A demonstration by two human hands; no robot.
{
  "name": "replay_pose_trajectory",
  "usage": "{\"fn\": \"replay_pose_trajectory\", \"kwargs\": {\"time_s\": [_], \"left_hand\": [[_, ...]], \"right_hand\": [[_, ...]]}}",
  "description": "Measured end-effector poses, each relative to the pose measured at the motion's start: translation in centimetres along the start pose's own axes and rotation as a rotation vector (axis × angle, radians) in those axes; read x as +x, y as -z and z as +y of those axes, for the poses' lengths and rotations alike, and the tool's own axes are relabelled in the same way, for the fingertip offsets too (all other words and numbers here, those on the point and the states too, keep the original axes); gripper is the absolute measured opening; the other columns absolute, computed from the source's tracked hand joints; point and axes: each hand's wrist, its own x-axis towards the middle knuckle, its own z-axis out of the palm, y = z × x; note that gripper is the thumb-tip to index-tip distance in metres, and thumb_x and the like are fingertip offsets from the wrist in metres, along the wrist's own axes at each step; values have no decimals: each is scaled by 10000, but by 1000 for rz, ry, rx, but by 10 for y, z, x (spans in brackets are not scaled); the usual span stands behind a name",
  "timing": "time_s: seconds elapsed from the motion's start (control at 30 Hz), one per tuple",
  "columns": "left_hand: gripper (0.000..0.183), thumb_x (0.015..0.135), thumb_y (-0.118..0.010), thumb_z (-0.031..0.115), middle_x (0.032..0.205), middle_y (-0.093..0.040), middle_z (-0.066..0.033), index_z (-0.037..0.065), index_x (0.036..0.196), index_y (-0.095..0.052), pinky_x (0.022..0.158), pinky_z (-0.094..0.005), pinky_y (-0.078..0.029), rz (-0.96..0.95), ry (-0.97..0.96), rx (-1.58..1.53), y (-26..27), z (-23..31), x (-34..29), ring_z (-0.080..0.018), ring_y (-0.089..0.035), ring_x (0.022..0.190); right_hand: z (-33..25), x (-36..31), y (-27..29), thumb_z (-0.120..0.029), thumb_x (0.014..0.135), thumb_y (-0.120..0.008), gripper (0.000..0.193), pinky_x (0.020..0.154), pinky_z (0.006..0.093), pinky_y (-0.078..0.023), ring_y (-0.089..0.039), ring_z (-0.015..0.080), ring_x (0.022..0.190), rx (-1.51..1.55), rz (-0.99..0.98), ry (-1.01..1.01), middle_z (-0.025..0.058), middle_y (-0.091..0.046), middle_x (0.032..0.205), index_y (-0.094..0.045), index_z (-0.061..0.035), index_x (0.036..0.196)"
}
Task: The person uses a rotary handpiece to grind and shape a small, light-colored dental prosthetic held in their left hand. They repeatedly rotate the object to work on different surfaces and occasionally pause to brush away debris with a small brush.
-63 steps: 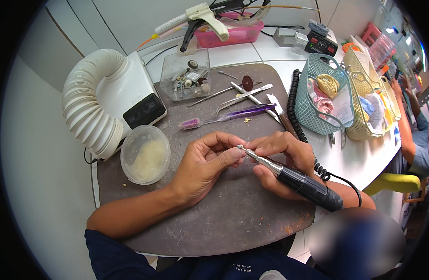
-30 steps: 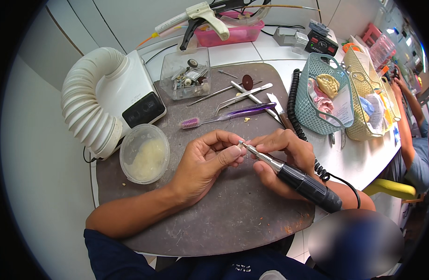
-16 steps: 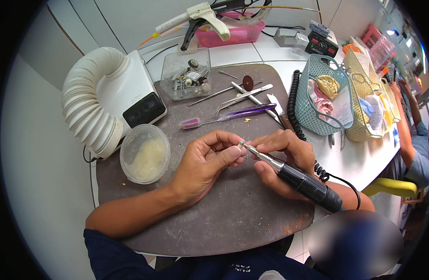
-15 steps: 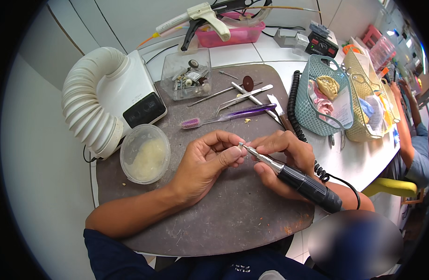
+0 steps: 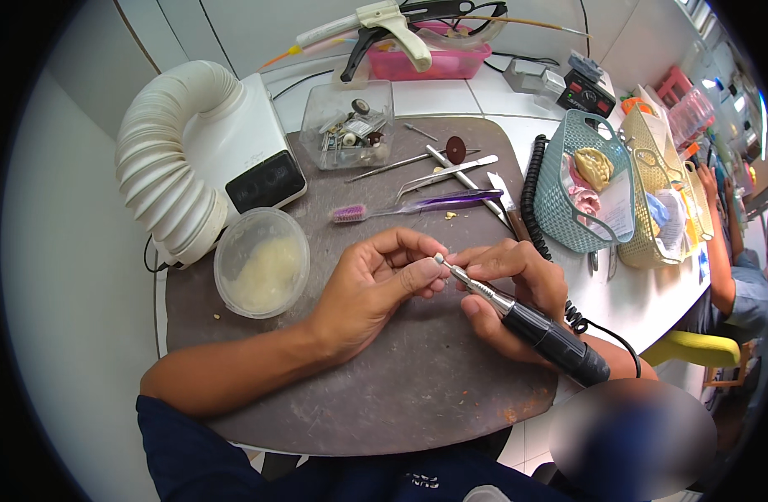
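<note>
Between the thumb and fingers of my left hand [image 5: 369,289] is a small whitish tooth-like piece [image 5: 439,258], largely covered by the fingertips. My right hand [image 5: 526,276] grips a rotary handpiece [image 5: 555,339] with a black body and a silver nose, pointing up and left. The handpiece tip meets or nearly meets the piece; contact is too small to make out. Both hands are close together above a worn brown work mat [image 5: 384,376]. Just beyond them lies a purple toothbrush [image 5: 417,205], with tweezers [image 5: 446,174] behind it.
A plastic tub [image 5: 262,263] of pale material stands left, before a white machine with a ribbed hose [image 5: 162,167]. Behind are a clear box of small parts [image 5: 346,130] and a glue gun [image 5: 392,33]. Baskets [image 5: 580,184] and a coiled cord [image 5: 534,192] are right; a person sits beyond.
The view has shifted slightly. The whitish piece is turned a little and shows more at the left fingertips. Both hands keep their holds, and the handpiece remains at the piece.
</note>
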Motion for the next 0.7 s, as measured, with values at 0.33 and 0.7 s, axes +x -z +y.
{"fn": "replay_pose_trajectory", "kwargs": {"time_s": [0.33, 0.7], "left_hand": [[167, 943, -651, 67, 1000, -654, -75, 19, 1093, -595, 821, -256, -493, -14, 1, -8, -1, 0, 1, -107, -591, 894], [159, 938, -656, 57, 996, -638, -62, 24, 1083, -601, 805, -256, -491, 3, 5, -8, -1, 1, 1, -106, -590, 890]], "right_hand": [[-1, 0, 3, 0, 785, -728, 254, 814, 348, -562, -717, 304, 910, -25, -37, -23, 191, -692, 938, -588, 38, 994], [1, 0, 4, -35, 816, -705, 254, 832, 353, -541, -699, 280, 949, -24, -83, -8, 183, -669, 941, -558, 26, 1014]]}}
